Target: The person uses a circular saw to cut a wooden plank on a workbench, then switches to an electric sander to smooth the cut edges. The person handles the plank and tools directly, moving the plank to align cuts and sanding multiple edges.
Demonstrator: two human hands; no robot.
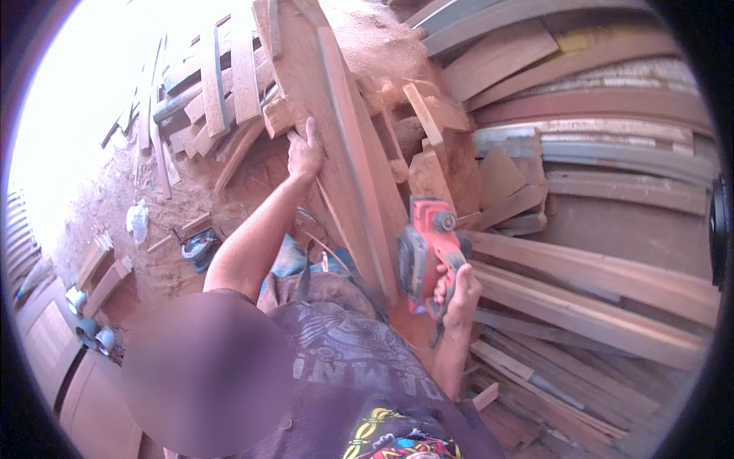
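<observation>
left hand (304,153) clamped on long reddish wooden plank (348,164) | right hand (459,294) gripping red electric planer (428,252) | risk: the plank may shift and the planer kick

My left hand (304,153) clasps the edge of a long reddish plank (348,168) standing tilted before me. My right hand (459,294) has its grip wrapped around the handle of a red power planer (428,252), pressed against the plank's side. Stacked boards (596,298) lie to my right; sawdust (367,38) heaps beyond.
</observation>
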